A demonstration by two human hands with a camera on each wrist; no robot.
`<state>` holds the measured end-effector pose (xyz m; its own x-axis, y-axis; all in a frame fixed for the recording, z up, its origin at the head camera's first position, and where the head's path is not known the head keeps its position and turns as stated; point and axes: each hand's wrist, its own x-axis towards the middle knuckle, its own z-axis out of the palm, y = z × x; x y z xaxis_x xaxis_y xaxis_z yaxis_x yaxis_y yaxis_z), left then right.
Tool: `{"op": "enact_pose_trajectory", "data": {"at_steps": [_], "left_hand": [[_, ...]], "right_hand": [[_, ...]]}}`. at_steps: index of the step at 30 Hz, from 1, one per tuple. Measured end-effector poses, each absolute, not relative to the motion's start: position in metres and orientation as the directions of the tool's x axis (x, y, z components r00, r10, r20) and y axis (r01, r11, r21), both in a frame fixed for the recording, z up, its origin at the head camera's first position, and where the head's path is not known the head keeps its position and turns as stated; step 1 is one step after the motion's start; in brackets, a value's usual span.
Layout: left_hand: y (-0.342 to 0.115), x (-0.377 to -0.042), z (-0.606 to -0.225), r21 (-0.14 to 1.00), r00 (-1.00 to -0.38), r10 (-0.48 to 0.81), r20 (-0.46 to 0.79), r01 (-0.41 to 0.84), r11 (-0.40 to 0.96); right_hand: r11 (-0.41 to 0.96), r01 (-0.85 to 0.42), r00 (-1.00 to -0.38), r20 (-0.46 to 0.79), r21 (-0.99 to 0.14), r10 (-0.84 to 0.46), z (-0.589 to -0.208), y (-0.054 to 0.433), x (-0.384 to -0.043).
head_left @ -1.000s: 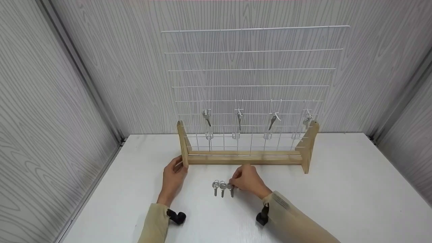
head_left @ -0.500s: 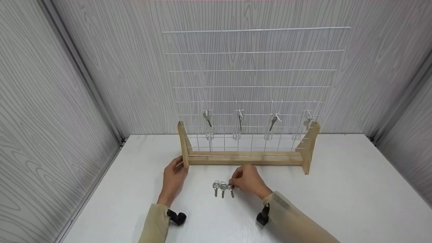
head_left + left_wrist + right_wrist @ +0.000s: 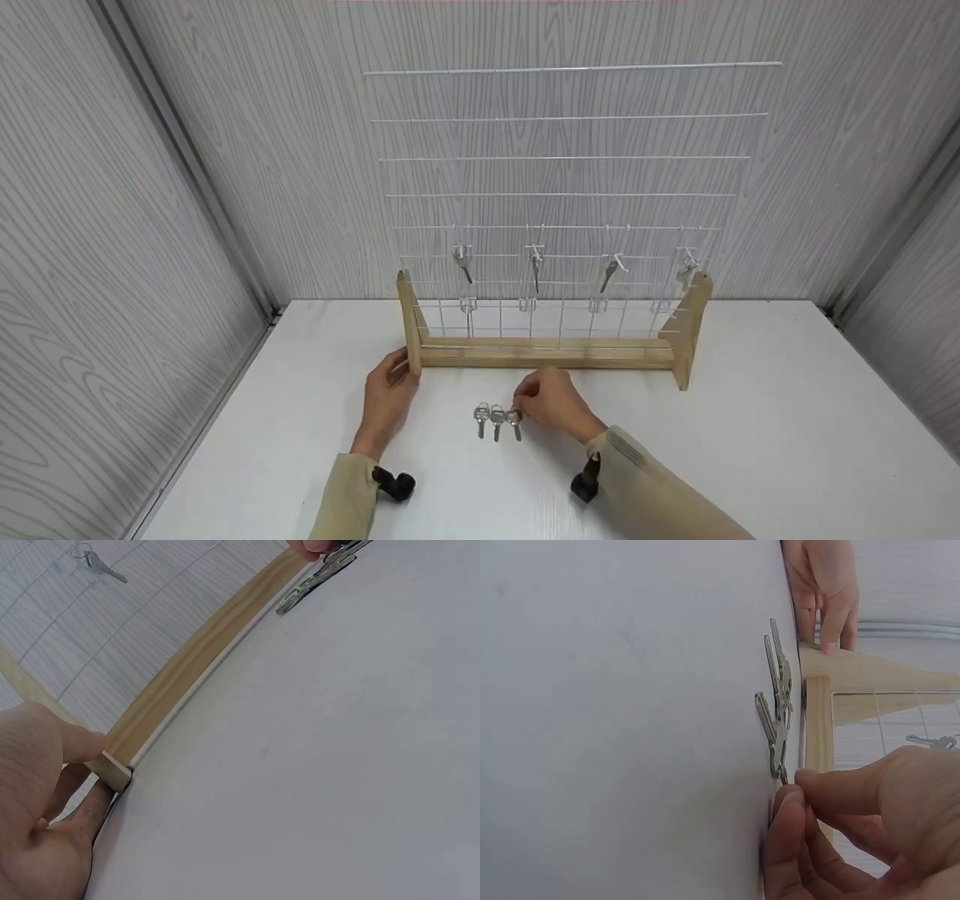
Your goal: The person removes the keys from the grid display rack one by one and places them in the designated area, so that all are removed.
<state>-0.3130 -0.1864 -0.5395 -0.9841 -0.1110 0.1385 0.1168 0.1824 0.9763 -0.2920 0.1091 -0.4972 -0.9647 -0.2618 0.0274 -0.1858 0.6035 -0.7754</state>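
Three silver keys lie side by side on the white table: a left key, a middle key and a right key. My right hand pinches the small ring of the right key between thumb and index finger, plain in the right wrist view, where the nearest key tilts by the fingertips. My left hand grips the left wooden end panel of a wire rack near its foot, thumb in front and fingers behind. In the left wrist view the thumb rests on that panel's lower end.
The rack's white wire grid rises behind a wooden crossbar, with a right end panel. Several keys hang from its upper hooks, one a leftmost hanging key. Below is a row of lower hooks. Panelled walls enclose the table.
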Motion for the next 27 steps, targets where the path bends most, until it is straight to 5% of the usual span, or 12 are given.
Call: {"op": "enact_pose_trajectory", "data": {"at_steps": [27], "left_hand": [[-0.187,-0.314,-0.540,0.975,-0.980,-0.103,0.170,0.152,0.161]], "right_hand": [[0.525,-0.356,-0.934,0.293,-0.773,-0.203,-0.457,0.098,-0.294]]}}
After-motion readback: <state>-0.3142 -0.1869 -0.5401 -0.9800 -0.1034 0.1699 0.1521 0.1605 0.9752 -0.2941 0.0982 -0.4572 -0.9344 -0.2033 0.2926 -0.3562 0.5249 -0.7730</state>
